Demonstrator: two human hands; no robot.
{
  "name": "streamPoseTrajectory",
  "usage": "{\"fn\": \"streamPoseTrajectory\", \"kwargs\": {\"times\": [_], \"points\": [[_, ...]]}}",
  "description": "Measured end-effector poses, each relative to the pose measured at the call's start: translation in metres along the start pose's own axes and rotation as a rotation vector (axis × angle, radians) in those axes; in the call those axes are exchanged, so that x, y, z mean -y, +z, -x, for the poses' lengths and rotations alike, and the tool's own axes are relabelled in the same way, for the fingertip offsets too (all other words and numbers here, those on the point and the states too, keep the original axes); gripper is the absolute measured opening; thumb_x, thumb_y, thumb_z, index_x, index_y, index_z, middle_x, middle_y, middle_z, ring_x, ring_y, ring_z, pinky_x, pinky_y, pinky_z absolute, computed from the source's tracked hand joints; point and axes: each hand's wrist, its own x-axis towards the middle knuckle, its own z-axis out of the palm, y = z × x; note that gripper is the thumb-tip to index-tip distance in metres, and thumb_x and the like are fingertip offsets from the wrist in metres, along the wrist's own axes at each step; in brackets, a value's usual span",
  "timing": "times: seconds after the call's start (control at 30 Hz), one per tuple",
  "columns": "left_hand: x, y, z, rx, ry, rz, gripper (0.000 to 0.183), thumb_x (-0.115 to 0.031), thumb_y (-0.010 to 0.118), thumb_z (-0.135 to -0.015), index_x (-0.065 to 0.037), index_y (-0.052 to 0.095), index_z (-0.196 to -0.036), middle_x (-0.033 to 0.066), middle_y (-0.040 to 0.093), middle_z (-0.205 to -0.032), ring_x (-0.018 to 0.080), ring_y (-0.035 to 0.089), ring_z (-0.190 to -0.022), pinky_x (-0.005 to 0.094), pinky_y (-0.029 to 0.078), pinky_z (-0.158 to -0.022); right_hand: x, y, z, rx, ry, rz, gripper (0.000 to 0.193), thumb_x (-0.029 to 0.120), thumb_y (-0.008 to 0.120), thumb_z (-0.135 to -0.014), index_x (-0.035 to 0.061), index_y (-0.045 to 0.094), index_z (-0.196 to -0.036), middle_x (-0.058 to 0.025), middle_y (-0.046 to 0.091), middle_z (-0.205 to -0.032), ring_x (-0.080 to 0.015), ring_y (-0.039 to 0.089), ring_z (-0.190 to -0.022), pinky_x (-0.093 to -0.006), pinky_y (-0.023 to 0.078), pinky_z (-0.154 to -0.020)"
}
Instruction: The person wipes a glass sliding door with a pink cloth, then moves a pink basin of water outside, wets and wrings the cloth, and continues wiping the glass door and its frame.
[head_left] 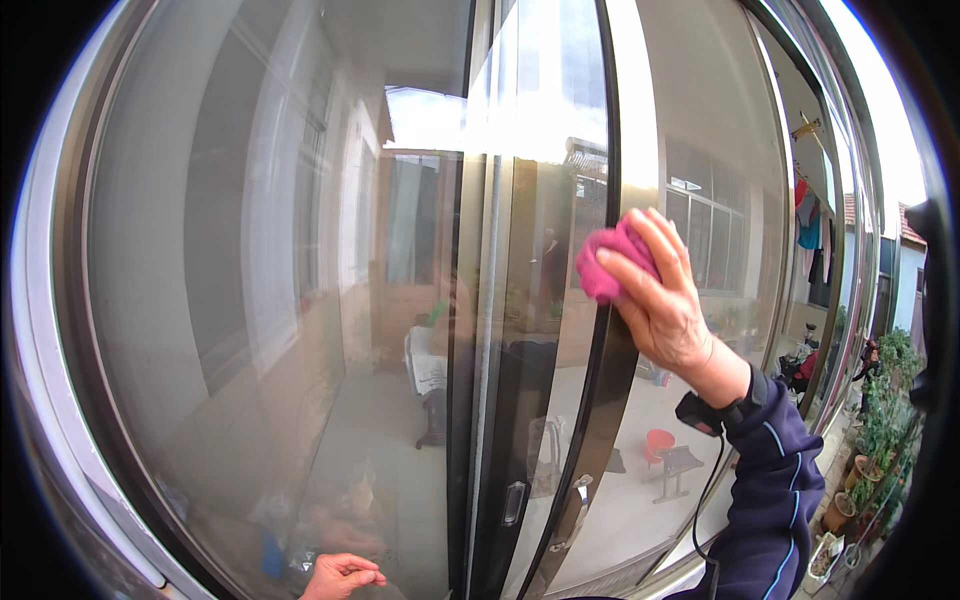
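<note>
Pink cloth (612,262) bunched in right hand (665,300) grip, pressed on dark sliding-door frame (600,400) right of centre. Left hand (340,577) at lower edge, loosely curled, empty. Glass pane (250,300) hazy with reflections; wiped share unclear, judged midway.

I see bright daylight with sky glare and hazy reflections across the glass door (300,300), straight frames bowing at the dark fisheye rim.

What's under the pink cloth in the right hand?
The crumpled pink cloth presses on the dark vertical door frame and glass; the right hand covers its back; the surface beneath is hidden.
</note>
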Motion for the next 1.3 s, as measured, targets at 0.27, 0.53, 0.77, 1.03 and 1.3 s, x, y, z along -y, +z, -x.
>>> {"fn": "streamPoseTrajectory", "kwargs": {"times": [0.27,0.53,0.77,1.03,1.3], "points": [[0.014,0.004,0.004,-0.12,0.05,0.109,0.017,-0.002,0.067,-0.085,0.006,0.065,-0.1,0.0174,0.07,-0.089,0.026,0.069,-0.084,0.039,0.056,-0.079,-0.172,-0.002,-0.251,-0.334,0.203,0.07,0.035,0.022,0.056,-0.085,0.0164,0.062,-0.119,-0.0166,0.059,-0.115,-0.0348,0.054,-0.112,-0.0437,0.043,-0.097],[0.02,0.01,-0.001,-0.19,0.102,0.159,0.012,-0.001,0.069,-0.083,0.008,0.066,-0.091,0.0198,0.069,-0.084,0.0302,0.07,-0.08,0.0427,0.058,-0.076,-0.071,0.053,-0.302,-0.374,-0.013,-0.099,0.019,0.017,0.054,-0.09,0.012,0.063,-0.106,-0.0115,0.062,-0.108,-0.0331,0.053,-0.108,-0.0446,0.042,-0.092],[0.012,0.02,0.001,-0.206,0.108,0.139,0.014,0.0,0.067,-0.085,0.008,0.066,-0.097,0.0198,0.07,-0.087,0.0271,0.07,-0.083,0.0356,0.058,-0.077,0.098,0.065,-0.113,0.183,-0.931,-0.502,0.031,0.013,0.064,-0.074,0.015,0.062,-0.105,-0.0112,0.051,-0.117,-0.0327,0.043,-0.122,-0.0534,0.032,-0.107],[0.022,0.023,0.007,-0.226,-0.035,0.066,0.014,0.0,0.067,-0.085,0.009,0.066,-0.096,0.0203,0.07,-0.086,0.0268,0.07,-0.082,0.0353,0.058,-0.077,-0.054,0.02,-0.232,-0.097,-0.197,0.115,0.039,0.021,0.056,-0.094,0.0273,0.051,-0.133,-0.0093,0.042,-0.141,-0.0332,0.042,-0.127,-0.0415,0.043,-0.103],[0.021,-0.005,0.004,-0.005,-0.132,0.064,0.016,0.0,0.065,-0.087,0.009,0.065,-0.1,0.0199,0.07,-0.092,0.0266,0.07,-0.086,0.035,0.057,-0.081,0.039,0.043,-0.111,0.251,-0.69,-0.065,0.054,0.014,0.07,-0.076,0.0324,0.055,-0.124,-0.008,0.042,-0.143,-0.0346,0.042,-0.13,-0.0552,0.031,-0.11]]}}
